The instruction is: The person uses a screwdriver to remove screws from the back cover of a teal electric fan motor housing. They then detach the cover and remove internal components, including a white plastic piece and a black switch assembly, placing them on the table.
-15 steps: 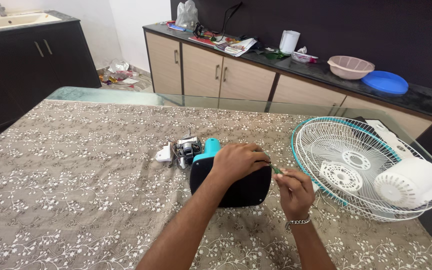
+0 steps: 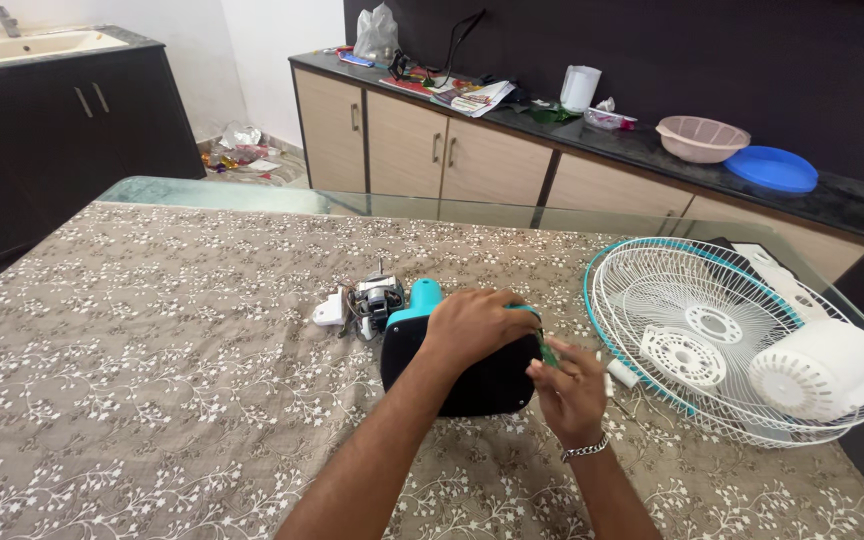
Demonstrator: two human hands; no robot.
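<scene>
A glass worktop (image 2: 252,195) draped in a brown floral cloth (image 2: 152,350) fills the foreground of a daylit room. Behind it, beige cabinets (image 2: 432,150) under a dark counter (image 2: 652,150) run along a dark wall (image 2: 702,60), the counter strewn with papers (image 2: 472,95), a white jug (image 2: 579,88), a pink bowl (image 2: 702,138) and a blue plate (image 2: 772,168). At left, a sink (image 2: 22,45) tops dark cupboards (image 2: 52,130) against a white wall (image 2: 272,50); litter (image 2: 237,148) lies in the floor corner.
</scene>
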